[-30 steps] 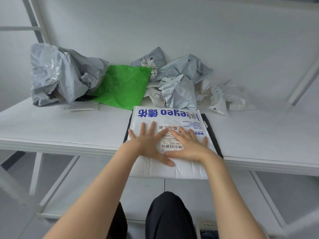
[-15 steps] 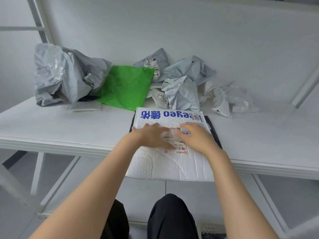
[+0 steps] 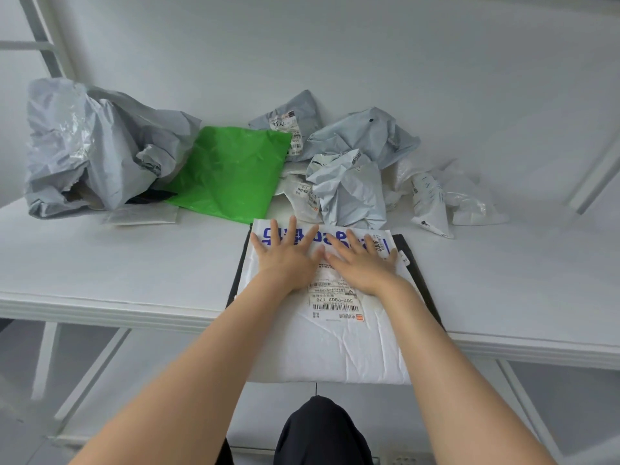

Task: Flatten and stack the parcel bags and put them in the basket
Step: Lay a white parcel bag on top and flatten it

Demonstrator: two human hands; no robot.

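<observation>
Head view: I have left grip (image 3: 288, 263) and right grip (image 3: 362, 268) released, pressing flat on white mailer (image 3: 335, 350). It overhangs the bench (image 3: 100, 263) edge; uneven pressure could slide it off.

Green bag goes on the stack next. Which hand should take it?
Probably left: the left hand presses the white mailer just in front of the green bag, while the right hand lies farther right.

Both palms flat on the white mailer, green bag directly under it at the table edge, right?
Not quite. Head view: a black bag lies under the white mailer; the green bag sits farther back. Left hand and right hand do press flat on it.
</observation>
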